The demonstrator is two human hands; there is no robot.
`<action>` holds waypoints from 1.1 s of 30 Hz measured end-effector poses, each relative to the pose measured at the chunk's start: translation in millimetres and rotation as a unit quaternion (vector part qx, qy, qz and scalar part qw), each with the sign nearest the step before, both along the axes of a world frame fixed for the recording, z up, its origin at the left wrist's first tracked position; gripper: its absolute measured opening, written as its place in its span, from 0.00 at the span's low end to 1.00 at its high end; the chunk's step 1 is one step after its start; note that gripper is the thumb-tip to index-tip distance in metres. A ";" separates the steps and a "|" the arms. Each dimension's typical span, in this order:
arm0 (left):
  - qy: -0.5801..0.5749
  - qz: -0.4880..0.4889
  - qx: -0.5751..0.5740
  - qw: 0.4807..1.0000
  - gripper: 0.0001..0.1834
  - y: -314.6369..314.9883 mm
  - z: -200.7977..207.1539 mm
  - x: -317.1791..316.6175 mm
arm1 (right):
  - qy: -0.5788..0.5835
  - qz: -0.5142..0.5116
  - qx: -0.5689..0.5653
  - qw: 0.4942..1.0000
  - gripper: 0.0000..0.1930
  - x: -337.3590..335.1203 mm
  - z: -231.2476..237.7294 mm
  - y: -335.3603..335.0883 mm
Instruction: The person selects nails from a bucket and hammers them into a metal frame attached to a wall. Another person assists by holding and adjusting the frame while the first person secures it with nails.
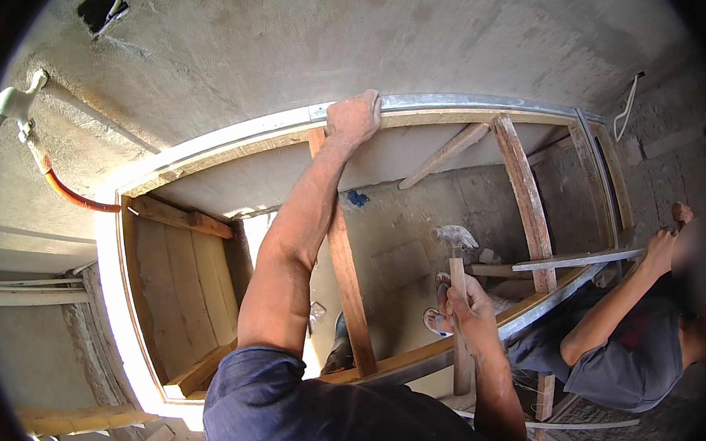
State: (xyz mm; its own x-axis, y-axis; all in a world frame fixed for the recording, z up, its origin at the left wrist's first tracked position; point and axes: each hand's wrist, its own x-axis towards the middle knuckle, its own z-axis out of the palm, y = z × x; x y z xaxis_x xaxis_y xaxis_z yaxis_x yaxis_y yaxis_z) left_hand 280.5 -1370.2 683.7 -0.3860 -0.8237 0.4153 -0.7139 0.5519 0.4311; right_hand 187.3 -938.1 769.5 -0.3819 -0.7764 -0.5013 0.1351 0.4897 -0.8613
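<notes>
My left arm stretches to the far side of a wooden frame. There my left hand is closed over a silvery metal channel lying along the far wooden rail. My right hand, nearer to me, grips a claw hammer by its wooden handle. The hammer stands upright with its metal head on top, above the frame's opening and apart from the rails. Part of the left fingers is hidden behind the channel.
A co-worker at the right holds a grey strip across the frame. Crosspieces span the opening. On the left wall are a tap and an orange hose. Blue crumpled scrap lies below.
</notes>
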 end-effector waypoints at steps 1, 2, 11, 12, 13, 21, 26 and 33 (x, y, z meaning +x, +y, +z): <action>0.001 -0.006 -0.011 1.000 0.16 0.3 -0.7 0.8 | -0.004 -0.001 0.007 1.000 0.22 0.1 0.2 -2.3; 0.001 -0.012 -0.022 1.000 0.16 0.6 -0.5 1.9 | -0.011 0.002 -0.001 1.000 0.21 0.2 0.4 -6.3; 0.005 -0.005 0.085 0.996 0.18 -12.5 8.7 3.3 | 0.169 0.024 -0.138 0.976 0.26 -15.1 72.5 -101.1; 0.002 -0.005 0.081 0.997 0.18 -13.5 8.2 3.3 | 0.219 0.022 -0.224 0.950 0.29 -18.7 83.6 -112.9; -0.003 -0.005 0.080 0.997 0.18 -14.3 7.5 3.4 | 0.193 0.019 -0.284 0.939 0.32 -21.3 92.9 -118.3; -0.029 -0.004 0.079 0.996 0.18 -12.3 9.8 2.7 | 0.225 0.034 -0.162 0.960 0.29 1.3 -4.1 -144.0; -0.059 -0.001 0.072 0.996 0.18 -7.2 10.5 0.5 | 0.409 0.115 -0.084 0.901 0.29 -14.1 -24.6 -179.4; -0.015 0.012 0.040 0.999 0.17 -5.9 -1.5 -2.2 | 0.422 0.107 -0.060 0.898 0.28 -2.6 -12.2 -213.3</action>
State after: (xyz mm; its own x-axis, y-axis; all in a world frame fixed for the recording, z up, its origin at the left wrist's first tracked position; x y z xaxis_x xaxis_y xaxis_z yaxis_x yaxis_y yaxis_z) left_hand 278.3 -1376.1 682.2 -0.3777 -0.8628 0.3360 -0.7391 0.4995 0.4520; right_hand 184.7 -1151.4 757.2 -0.4226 -0.9062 -0.0110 -0.6762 0.3233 -0.6620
